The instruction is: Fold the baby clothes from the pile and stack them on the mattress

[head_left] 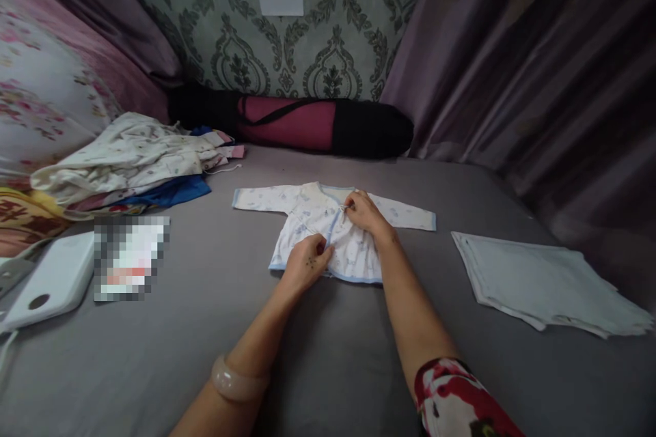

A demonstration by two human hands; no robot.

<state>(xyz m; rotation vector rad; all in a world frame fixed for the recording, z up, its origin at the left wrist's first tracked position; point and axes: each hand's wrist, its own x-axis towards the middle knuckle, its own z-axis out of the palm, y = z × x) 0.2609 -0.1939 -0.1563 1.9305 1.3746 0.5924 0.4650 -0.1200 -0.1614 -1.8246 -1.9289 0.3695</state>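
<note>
A white baby wrap shirt [307, 215] with blue trim and a small print lies spread on the grey sheet, its sleeves stretched out to both sides. My left hand [307, 261] pinches the front edge of the shirt near the hem, fingers closed on the cloth. Higher up, near the neckline, my right hand [366, 212] is closed at the blue-trimmed edge, with what looks like a small tie at its fingertips. The fingers partly hide what they grip there.
Folded pale cloths [548, 283] lie at the right. A heap of clothes [138, 150] is at the left, near a white device [54, 280] with a cable and a blurred-out item [132, 259]. A black and maroon long bag [292, 123] lies along the wall.
</note>
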